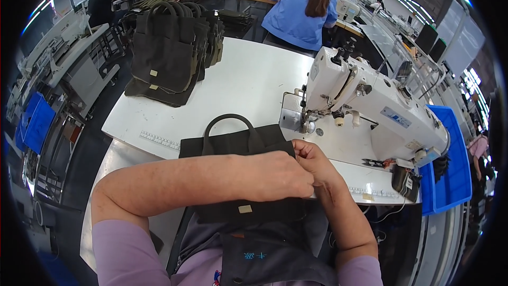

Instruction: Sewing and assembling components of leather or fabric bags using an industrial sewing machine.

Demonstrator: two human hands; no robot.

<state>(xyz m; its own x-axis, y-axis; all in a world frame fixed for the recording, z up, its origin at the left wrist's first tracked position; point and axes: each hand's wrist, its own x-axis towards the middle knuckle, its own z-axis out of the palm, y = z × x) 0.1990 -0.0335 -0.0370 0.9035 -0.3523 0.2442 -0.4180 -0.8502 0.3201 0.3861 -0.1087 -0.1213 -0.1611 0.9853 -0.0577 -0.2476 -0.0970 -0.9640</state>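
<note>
A dark fabric bag (243,209) with an arched handle and a small pale patch rests across the table's front edge against my body. My left hand (288,177) reaches across it to the right corner, fingers curled out of sight beneath the knuckles. My right hand (312,161) meets it there, pinching at the bag's right edge, partly behind my left hand. A white industrial sewing machine (402,122) stands just beyond my hands on the right of the white table (264,74).
Stacked similar bags (164,58) sit at the back left. A blue bin (450,190) is beside the table on the right, another (37,122) far left. Dark small items (405,182) lie under the machine's right end. Co-workers (296,10) (100,5) are at other tables.
</note>
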